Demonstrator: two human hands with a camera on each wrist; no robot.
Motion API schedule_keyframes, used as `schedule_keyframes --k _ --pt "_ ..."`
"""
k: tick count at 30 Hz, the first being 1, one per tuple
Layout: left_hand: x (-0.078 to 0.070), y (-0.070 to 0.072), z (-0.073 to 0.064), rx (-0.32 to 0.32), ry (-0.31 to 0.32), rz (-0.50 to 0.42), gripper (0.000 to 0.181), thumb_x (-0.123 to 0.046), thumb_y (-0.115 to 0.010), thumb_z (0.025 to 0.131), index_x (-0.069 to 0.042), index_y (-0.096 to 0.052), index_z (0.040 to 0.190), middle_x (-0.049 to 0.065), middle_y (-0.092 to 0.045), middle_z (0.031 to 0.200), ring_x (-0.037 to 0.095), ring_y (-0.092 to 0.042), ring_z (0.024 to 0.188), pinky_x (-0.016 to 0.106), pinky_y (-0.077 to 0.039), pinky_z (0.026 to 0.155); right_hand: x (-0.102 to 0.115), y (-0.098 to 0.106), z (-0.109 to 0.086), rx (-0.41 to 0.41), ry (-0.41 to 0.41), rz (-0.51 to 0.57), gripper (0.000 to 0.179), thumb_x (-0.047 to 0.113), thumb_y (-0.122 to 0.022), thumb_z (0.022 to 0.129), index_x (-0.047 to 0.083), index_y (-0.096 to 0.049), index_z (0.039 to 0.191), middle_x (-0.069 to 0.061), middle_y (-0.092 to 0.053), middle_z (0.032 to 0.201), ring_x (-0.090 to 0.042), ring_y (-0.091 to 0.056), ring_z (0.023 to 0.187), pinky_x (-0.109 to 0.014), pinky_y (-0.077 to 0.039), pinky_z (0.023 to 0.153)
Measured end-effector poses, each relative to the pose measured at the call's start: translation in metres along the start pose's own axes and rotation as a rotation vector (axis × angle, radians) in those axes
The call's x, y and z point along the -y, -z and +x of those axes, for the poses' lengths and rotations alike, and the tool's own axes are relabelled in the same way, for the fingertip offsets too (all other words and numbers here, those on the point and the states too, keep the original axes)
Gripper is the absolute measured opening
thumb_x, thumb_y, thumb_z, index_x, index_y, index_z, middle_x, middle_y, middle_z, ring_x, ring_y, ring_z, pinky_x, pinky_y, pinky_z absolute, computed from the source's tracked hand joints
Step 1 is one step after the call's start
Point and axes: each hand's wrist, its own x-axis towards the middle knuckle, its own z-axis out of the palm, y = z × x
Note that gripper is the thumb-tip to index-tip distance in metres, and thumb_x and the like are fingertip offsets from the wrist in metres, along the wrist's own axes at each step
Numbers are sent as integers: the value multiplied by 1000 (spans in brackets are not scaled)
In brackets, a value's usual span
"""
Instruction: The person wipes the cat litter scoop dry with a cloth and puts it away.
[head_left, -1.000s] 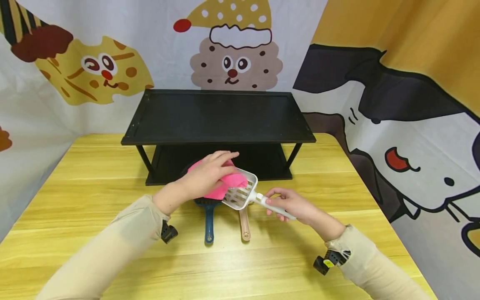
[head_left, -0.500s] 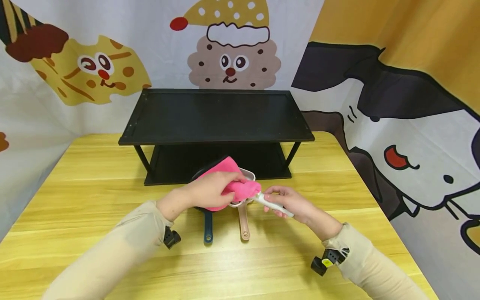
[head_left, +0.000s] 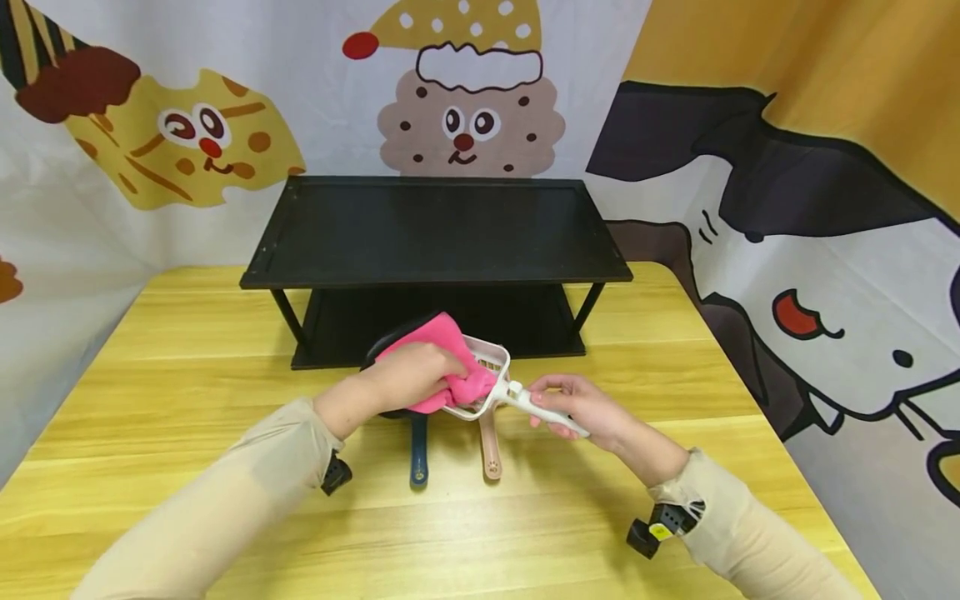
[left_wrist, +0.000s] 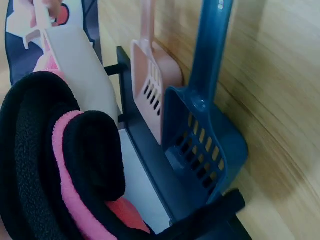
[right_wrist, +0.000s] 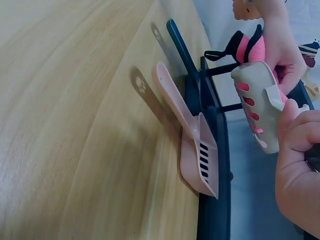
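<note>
In the head view my left hand (head_left: 416,373) grips a pink cloth (head_left: 450,333) and presses it into the head of a white slotted litter scoop (head_left: 504,357). The cloth's black side shows in the left wrist view, as a thick fold (left_wrist: 30,150). My right hand (head_left: 576,404) holds the scoop by its handle, above the table. Pink shows through the slots of the raised scoop (right_wrist: 271,132) in the right wrist view. Below it lie a blue litter scoop (left_wrist: 207,145) and a light pink litter scoop (left_wrist: 150,82), side by side. The cloth hides part of my left fingers.
A black two-tier rack (head_left: 435,237) stands at the back of the wooden table (head_left: 225,358). The heads of the two resting scoops lie at its front edge, handles toward me. A printed curtain (head_left: 330,100) hangs behind and around the table.
My left hand has slid the cloth right, to the scoop's handle end, then slightly back left. The cloth is now bunched in the scoop head. My right hand has barely moved.
</note>
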Motion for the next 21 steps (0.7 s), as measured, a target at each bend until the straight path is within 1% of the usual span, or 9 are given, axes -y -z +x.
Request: schedule_keyframes --k 3,7,10,12,14,18,19,21 --pt "1 0 -3 -15 20 70 20 -3 -61 83 -19 -65 72 -9 -60 71 5 -49 66 19 -42 61 2 1 -2 1 -2 -13 32 16 -48 96 -9 -46 116 3 -66 74 -2 -44 44 -14 -33 40" --pt "4 5 -6 -52 39 199 19 -2 -63 78 -20 -62 70 -9 -58 67 6 -49 63 22 -45 60 8 2 -4 -4 37 -41 32 15 -48 96 -11 -46 116 3 -65 74 -3 -43 44 -14 -33 40" --pt "7 11 -8 -72 35 291 17 -1 -64 76 -17 -64 75 -6 -61 69 8 -54 64 26 -49 62 13 2 -4 -16 59 -52 33 13 -48 96 -13 -45 116 3 -65 73 -3 -43 43 -14 -33 40" --pt "9 17 -11 -95 45 327 17 1 -63 78 -16 -67 79 -5 -64 71 9 -57 66 27 -51 64 15 2 -4 -22 57 -50 34 13 -49 95 -13 -45 116 3 -66 72 -3 -43 43 -14 -32 41" --pt "13 22 -13 -136 76 328 18 2 -62 80 -15 -68 83 -3 -65 72 11 -58 67 28 -51 65 16 3 -4 -24 59 -56 34 12 -49 95 -14 -45 116 3 -66 72 -2 -42 43 -14 -32 41" --pt "18 30 -18 -230 170 253 16 -1 -62 85 -11 -72 92 3 -70 82 17 -63 73 32 -54 71 13 5 -4 -32 58 -68 33 10 -49 95 -15 -45 115 2 -66 72 -3 -42 42 -14 -32 40" --pt "19 32 -18 -240 188 229 16 -2 -63 85 -10 -72 95 5 -71 86 18 -65 76 32 -54 74 12 5 -4 -35 57 -70 32 10 -49 95 -15 -45 115 2 -66 72 -3 -42 42 -14 -31 40" --pt "17 36 -16 -248 197 198 19 -3 -64 85 -7 -72 102 7 -72 96 21 -68 84 34 -55 79 10 5 -3 -45 46 -75 33 11 -50 95 -15 -45 115 2 -66 72 -3 -42 42 -15 -31 40"
